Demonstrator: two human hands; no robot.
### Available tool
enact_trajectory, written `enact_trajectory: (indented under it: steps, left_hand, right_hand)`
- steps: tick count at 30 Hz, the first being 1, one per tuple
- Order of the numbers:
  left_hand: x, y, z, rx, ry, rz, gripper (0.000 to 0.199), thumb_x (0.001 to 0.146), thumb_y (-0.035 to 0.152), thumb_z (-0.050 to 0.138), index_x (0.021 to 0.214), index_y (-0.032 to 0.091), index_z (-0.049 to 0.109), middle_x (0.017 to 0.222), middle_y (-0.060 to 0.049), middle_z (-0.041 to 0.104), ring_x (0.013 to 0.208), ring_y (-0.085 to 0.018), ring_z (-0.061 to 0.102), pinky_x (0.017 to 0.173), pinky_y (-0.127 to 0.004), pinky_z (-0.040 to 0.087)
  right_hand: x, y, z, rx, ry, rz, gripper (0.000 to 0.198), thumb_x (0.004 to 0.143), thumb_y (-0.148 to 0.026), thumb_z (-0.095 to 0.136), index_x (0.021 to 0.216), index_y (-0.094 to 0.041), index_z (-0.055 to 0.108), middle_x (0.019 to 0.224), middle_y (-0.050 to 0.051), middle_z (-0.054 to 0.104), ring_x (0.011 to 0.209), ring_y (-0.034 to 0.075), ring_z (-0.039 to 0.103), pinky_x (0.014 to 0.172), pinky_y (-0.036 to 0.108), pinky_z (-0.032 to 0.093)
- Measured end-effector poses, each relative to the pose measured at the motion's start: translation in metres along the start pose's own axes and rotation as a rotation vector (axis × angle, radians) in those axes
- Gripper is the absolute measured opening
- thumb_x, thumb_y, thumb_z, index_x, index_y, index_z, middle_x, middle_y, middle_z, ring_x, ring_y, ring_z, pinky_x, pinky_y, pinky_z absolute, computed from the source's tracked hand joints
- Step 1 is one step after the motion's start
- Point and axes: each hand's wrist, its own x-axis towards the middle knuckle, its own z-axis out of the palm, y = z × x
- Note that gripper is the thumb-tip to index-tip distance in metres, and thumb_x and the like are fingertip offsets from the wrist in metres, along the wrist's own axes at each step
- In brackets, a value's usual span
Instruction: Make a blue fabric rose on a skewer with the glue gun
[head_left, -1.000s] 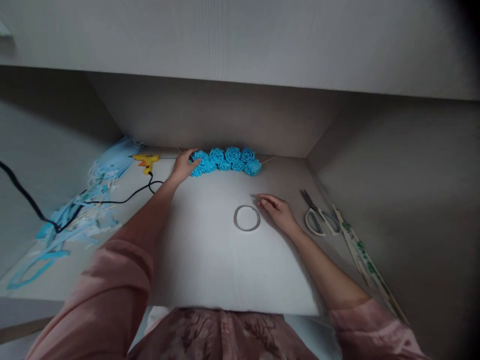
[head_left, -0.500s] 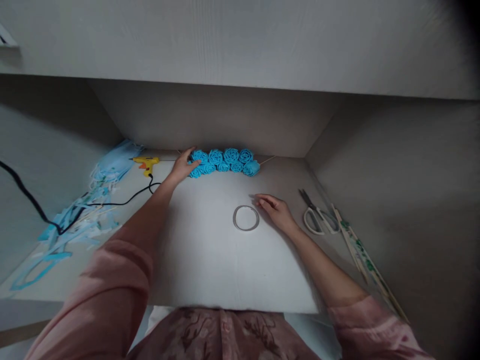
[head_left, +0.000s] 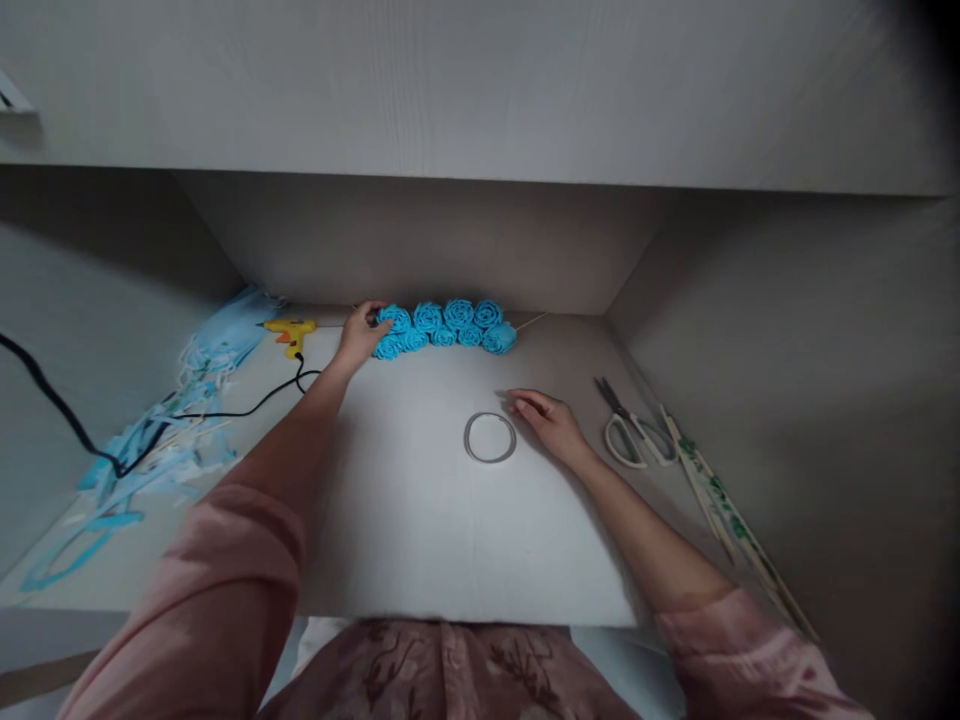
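Observation:
Two rows of blue rosette flowers [head_left: 459, 315] lie at the back of the white board [head_left: 405, 530]. At their left end is my left hand [head_left: 363, 332], thumb and fingers bent in around the edge of the outermost flower. My right hand [head_left: 553, 425] rests over the board with its fingers loosely stretched to the left, and I see nothing in it. Just left of its fingertips lies a thin grey ring, like a coil of wire [head_left: 490, 438]. The fingertips appear close to the ring's upper right side. A thin stick [head_left: 532, 320] pokes out right of the flowers.
A yellow glue gun [head_left: 291, 334] with a black cord stands at the back left. Beside it are blue face masks [head_left: 232, 325] and cut blue strips [head_left: 131, 455]. Scissors [head_left: 634, 430] and several thin sticks [head_left: 739, 525] lie along the right wall.
My left hand has drawn slightly left off the flower tops, its fingers more bent at the end flower. My right hand and the ring stay put; the view shifts slightly.

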Motion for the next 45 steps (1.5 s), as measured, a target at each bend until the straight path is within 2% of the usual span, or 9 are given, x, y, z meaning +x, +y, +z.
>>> enact_trajectory:
  steps: [12,18,25,29,33,36,38,40,45]
  left_hand:
    - [-0.014,-0.003,0.004,0.012,-0.004,0.030,0.038,0.084,0.024,0.067,0.121,0.016,0.065,0.120,-0.012,0.072,0.109,-0.022,0.070,0.101,-0.036,0.056]
    - [-0.013,-0.006,0.002,0.010,-0.054,0.058,0.055,0.086,0.028,0.069,0.140,0.017,0.060,0.136,-0.015,0.068,0.121,-0.025,0.067,0.110,-0.039,0.053]
    - [-0.010,-0.017,0.002,-0.004,-0.031,0.084,0.072,0.079,0.029,0.080,0.146,0.018,0.057,0.142,-0.016,0.064,0.127,-0.032,0.065,0.116,-0.049,0.048]
    - [-0.014,-0.013,-0.007,0.063,0.049,0.163,0.077,0.078,0.030,0.083,0.149,0.018,0.054,0.147,-0.019,0.060,0.136,-0.035,0.058,0.120,-0.050,0.043]
    - [-0.029,-0.004,-0.017,0.102,0.215,0.267,0.068,0.083,0.030,0.077,0.146,0.018,0.054,0.145,-0.018,0.060,0.138,-0.033,0.056,0.121,-0.050,0.041]
    - [-0.049,0.001,-0.020,0.106,0.326,0.281,0.061,0.086,0.025,0.070,0.145,0.018,0.053,0.137,-0.014,0.065,0.123,-0.028,0.064,0.112,-0.045,0.048]
    - [-0.064,0.000,-0.019,0.073,0.360,0.226,0.056,0.086,0.021,0.064,0.142,0.019,0.054,0.124,-0.011,0.070,0.101,-0.022,0.068,0.096,-0.037,0.056]
    - [-0.077,-0.004,-0.016,0.001,0.343,0.129,0.051,0.086,0.017,0.060,0.137,0.018,0.056,0.109,-0.007,0.072,0.081,-0.016,0.065,0.076,-0.028,0.055]
    - [-0.092,-0.019,-0.011,-0.132,0.266,-0.030,0.053,0.082,0.013,0.054,0.134,0.016,0.055,0.085,-0.001,0.067,0.060,-0.012,0.056,0.057,-0.022,0.045]
  right_hand:
    - [0.000,-0.001,0.000,-0.023,-0.013,0.010,0.038,0.088,-0.047,0.065,0.112,-0.021,0.079,0.096,0.009,0.082,0.090,0.023,0.077,0.089,0.039,0.060]
    - [0.000,-0.001,0.000,-0.010,-0.024,0.004,0.038,0.090,-0.047,0.063,0.113,-0.020,0.078,0.100,0.010,0.083,0.091,0.023,0.078,0.089,0.038,0.060]
    - [0.002,0.003,0.001,0.010,-0.028,-0.003,0.042,0.088,-0.050,0.064,0.115,-0.019,0.077,0.097,0.009,0.083,0.089,0.021,0.077,0.089,0.037,0.059]
    - [0.003,0.004,0.000,-0.010,-0.033,0.000,0.044,0.089,-0.051,0.063,0.115,-0.019,0.077,0.098,0.010,0.082,0.089,0.022,0.077,0.089,0.037,0.059]
    - [0.004,0.004,0.000,-0.048,-0.023,-0.013,0.043,0.090,-0.050,0.063,0.117,-0.019,0.076,0.099,0.010,0.082,0.091,0.022,0.077,0.092,0.038,0.058]
    - [0.005,0.007,0.002,-0.048,-0.008,-0.007,0.043,0.090,-0.047,0.062,0.117,-0.017,0.075,0.100,0.011,0.082,0.092,0.022,0.077,0.092,0.039,0.058]
    - [0.006,0.006,0.003,-0.058,0.006,0.003,0.041,0.091,-0.045,0.061,0.118,-0.017,0.075,0.100,0.011,0.082,0.090,0.021,0.077,0.091,0.038,0.058]
    - [0.009,0.001,0.003,-0.108,0.001,0.016,0.039,0.093,-0.040,0.059,0.119,-0.015,0.074,0.098,0.011,0.081,0.087,0.020,0.076,0.089,0.036,0.058]
    - [0.025,-0.041,0.013,-0.562,-0.161,-0.023,0.044,0.096,-0.025,0.054,0.137,-0.013,0.066,0.099,0.009,0.080,0.085,0.018,0.073,0.081,0.030,0.054]
